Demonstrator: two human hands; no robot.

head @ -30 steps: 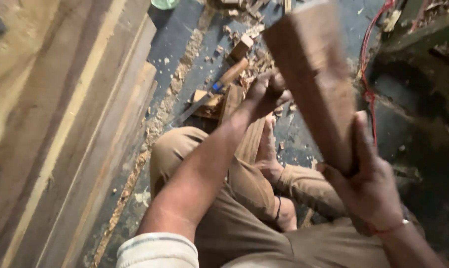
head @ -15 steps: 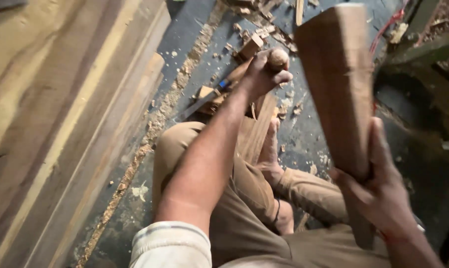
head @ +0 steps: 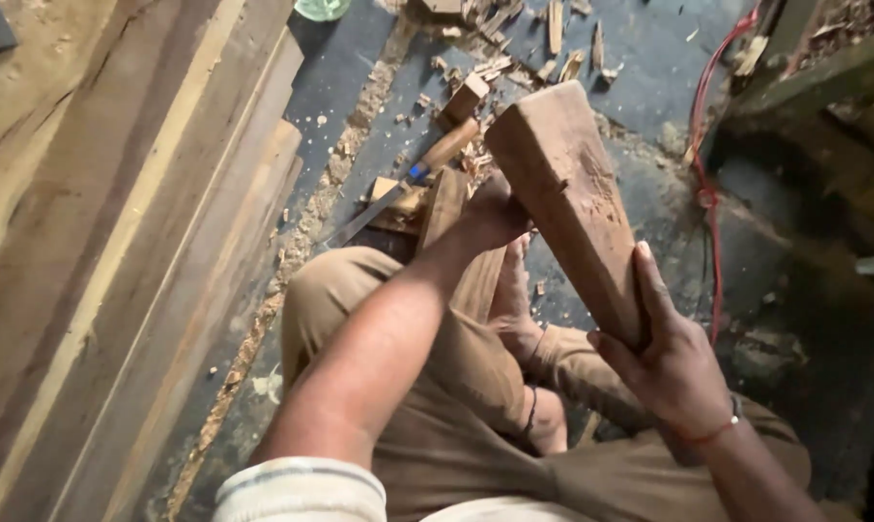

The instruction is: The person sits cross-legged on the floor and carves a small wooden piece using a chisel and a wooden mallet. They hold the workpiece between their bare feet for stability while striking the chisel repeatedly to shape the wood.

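Right hand (head: 673,362) clamped on lower end of long tapered brown wooden block (head: 572,203), block raised, tilted, wide end up-left, above lap. Left hand (head: 495,213) reached fwd, wrapped round narrow upright piece of brown wood (head: 444,205) at dark floor (head: 649,68) level; grip closed, fingers mostly hidden behind wrist. Just beyond left hand: chisel w/ light wooden handle & blue collar (head: 427,164), blade pointing down-left, lying on small pale wood offcut (head: 398,198). Small square wood block (head: 466,97) near handle end. Chips & sawdust (head: 514,39) scattered further up. Long wooden planks (head: 118,242) stacked along left. Red cable (head: 702,145) running down floor at right. Legs in tan trousers (head: 437,406), crossed, bare foot (head: 514,309) under block.
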